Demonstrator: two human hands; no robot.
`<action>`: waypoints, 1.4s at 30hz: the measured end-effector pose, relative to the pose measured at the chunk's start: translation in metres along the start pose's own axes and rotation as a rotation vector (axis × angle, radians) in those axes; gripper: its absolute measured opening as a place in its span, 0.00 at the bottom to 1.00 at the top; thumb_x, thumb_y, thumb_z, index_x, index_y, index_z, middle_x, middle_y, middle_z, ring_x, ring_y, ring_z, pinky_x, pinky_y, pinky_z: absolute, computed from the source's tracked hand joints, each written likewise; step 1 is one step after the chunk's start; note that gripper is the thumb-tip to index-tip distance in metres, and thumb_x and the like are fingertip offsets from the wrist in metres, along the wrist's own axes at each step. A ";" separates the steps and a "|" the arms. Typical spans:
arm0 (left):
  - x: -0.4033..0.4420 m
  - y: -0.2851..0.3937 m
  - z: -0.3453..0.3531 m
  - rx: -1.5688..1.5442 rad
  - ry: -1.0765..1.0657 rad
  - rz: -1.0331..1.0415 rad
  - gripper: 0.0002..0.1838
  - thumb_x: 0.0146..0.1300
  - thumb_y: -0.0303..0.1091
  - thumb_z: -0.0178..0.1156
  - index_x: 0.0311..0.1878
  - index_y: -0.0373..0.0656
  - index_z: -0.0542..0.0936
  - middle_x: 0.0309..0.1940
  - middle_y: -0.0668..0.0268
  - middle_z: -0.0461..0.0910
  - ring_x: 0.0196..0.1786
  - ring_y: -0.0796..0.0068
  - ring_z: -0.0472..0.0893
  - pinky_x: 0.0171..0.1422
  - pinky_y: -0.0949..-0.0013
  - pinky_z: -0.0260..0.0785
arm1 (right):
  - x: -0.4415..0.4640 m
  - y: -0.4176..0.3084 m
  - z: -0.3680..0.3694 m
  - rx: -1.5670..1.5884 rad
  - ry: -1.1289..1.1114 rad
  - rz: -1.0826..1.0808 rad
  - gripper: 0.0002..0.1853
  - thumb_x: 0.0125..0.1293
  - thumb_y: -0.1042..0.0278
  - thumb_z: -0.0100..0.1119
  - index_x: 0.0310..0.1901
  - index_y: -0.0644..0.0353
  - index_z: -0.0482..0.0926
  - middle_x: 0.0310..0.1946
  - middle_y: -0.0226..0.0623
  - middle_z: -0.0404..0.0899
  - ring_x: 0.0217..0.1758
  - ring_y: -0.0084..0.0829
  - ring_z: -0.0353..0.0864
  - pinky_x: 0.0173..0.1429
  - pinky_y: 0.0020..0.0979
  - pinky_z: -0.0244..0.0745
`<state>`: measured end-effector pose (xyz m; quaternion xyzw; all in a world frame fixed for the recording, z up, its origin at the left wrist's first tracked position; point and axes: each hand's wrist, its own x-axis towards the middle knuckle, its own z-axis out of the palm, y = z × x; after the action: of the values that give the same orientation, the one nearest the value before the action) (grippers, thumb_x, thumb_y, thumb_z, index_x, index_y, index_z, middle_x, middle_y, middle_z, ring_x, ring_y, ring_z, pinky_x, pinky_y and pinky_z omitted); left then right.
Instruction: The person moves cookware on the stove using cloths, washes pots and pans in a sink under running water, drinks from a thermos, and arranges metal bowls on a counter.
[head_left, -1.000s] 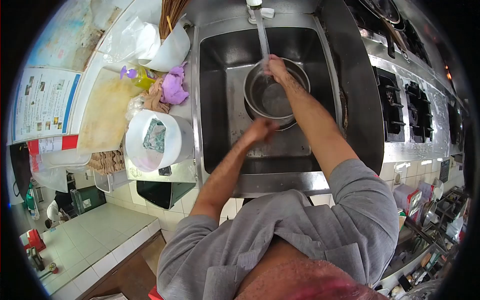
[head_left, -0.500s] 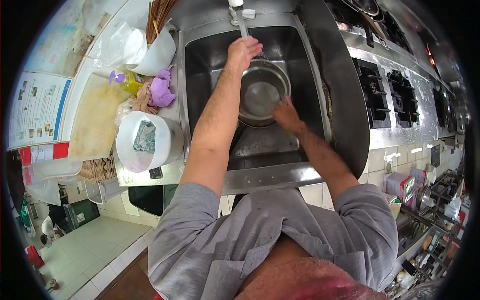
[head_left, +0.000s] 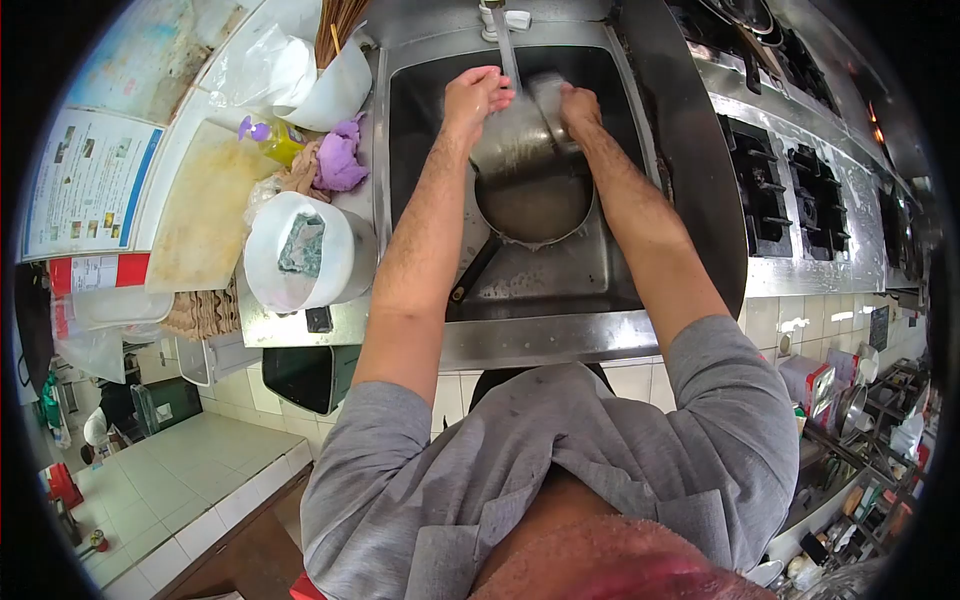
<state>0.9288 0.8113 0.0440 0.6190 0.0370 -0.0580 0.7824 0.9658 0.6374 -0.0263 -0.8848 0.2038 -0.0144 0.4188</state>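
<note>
Step in hand looks like rinsing — metal bowl (head_left: 514, 143) tilted below the running water (head_left: 507, 62), towards the far edge of the sink (head_left: 560, 287), over a dark-handled pan (head_left: 540, 218). Right hand (head_left: 581, 108): fingers appear closed on the bowl's right rim. Left hand (head_left: 477, 100): fingers loosely spread at its left — contact unclear. Next move calls for steady right grip.
</note>
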 end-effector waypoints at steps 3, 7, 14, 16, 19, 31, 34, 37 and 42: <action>-0.010 0.000 -0.014 0.054 0.069 -0.033 0.16 0.63 0.32 0.53 0.51 0.33 0.70 0.42 0.56 0.77 0.38 0.66 0.80 0.41 0.69 0.73 | 0.027 0.057 0.025 0.506 0.059 0.101 0.22 0.64 0.54 0.48 0.42 0.71 0.76 0.44 0.53 0.76 0.48 0.42 0.76 0.52 0.38 0.68; -0.013 0.009 -0.013 0.004 0.033 -0.003 0.17 0.63 0.33 0.53 0.52 0.33 0.70 0.43 0.56 0.77 0.38 0.67 0.79 0.42 0.70 0.72 | -0.035 0.078 0.004 0.736 0.091 0.327 0.21 0.65 0.57 0.50 0.42 0.73 0.75 0.41 0.46 0.77 0.44 0.29 0.73 0.51 0.33 0.66; -0.015 0.011 0.006 0.064 -0.100 -0.016 0.16 0.64 0.35 0.52 0.50 0.34 0.71 0.42 0.58 0.77 0.39 0.70 0.79 0.44 0.71 0.72 | -0.087 0.124 0.011 0.807 -0.278 0.566 0.20 0.63 0.57 0.55 0.46 0.67 0.74 0.46 0.43 0.74 0.49 0.32 0.71 0.53 0.36 0.65; -0.018 0.011 0.009 0.084 -0.129 -0.028 0.16 0.64 0.36 0.53 0.50 0.34 0.71 0.41 0.58 0.78 0.39 0.70 0.79 0.44 0.71 0.72 | -0.078 0.133 0.018 0.795 -0.366 0.510 0.20 0.63 0.57 0.55 0.47 0.67 0.74 0.46 0.43 0.74 0.49 0.33 0.71 0.53 0.36 0.65; -0.025 0.013 0.007 0.135 -0.148 -0.026 0.17 0.63 0.36 0.53 0.50 0.35 0.71 0.41 0.59 0.78 0.39 0.71 0.79 0.42 0.72 0.72 | -0.075 0.112 0.008 0.807 -0.468 0.464 0.20 0.62 0.56 0.55 0.46 0.67 0.74 0.45 0.42 0.75 0.48 0.31 0.72 0.51 0.35 0.66; -0.098 -0.215 -0.136 1.127 0.014 -0.310 0.21 0.52 0.40 0.58 0.48 0.39 0.77 0.47 0.49 0.76 0.53 0.53 0.74 0.57 0.59 0.66 | -0.140 0.027 -0.021 -0.349 -0.334 -0.549 0.13 0.51 0.59 0.62 0.35 0.56 0.74 0.32 0.37 0.79 0.40 0.40 0.78 0.42 0.41 0.68; -0.126 -0.262 -0.142 1.178 -0.121 -0.467 0.31 0.47 0.46 0.63 0.53 0.36 0.73 0.52 0.50 0.73 0.56 0.55 0.72 0.60 0.60 0.63 | -0.134 0.057 -0.002 -0.456 -0.252 -0.878 0.09 0.51 0.63 0.61 0.29 0.55 0.72 0.29 0.32 0.78 0.38 0.35 0.77 0.43 0.38 0.61; -0.130 -0.263 -0.134 1.301 -0.396 -0.786 0.37 0.45 0.50 0.65 0.57 0.38 0.71 0.51 0.55 0.75 0.56 0.60 0.73 0.58 0.61 0.62 | -0.125 0.068 0.002 -0.434 -0.273 -0.914 0.09 0.51 0.64 0.61 0.29 0.54 0.71 0.29 0.31 0.78 0.39 0.33 0.77 0.45 0.37 0.58; -0.124 -0.282 -0.133 1.016 -0.487 -0.945 0.32 0.46 0.43 0.63 0.56 0.41 0.71 0.44 0.59 0.77 0.43 0.62 0.77 0.51 0.58 0.66 | -0.109 0.069 0.005 -0.437 -0.283 -0.908 0.09 0.51 0.64 0.62 0.29 0.54 0.71 0.30 0.31 0.77 0.40 0.32 0.76 0.45 0.36 0.57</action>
<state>0.7696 0.8829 -0.2423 0.7928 0.0938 -0.5348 0.2767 0.8425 0.6430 -0.0652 -0.9441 -0.2609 -0.0318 0.1992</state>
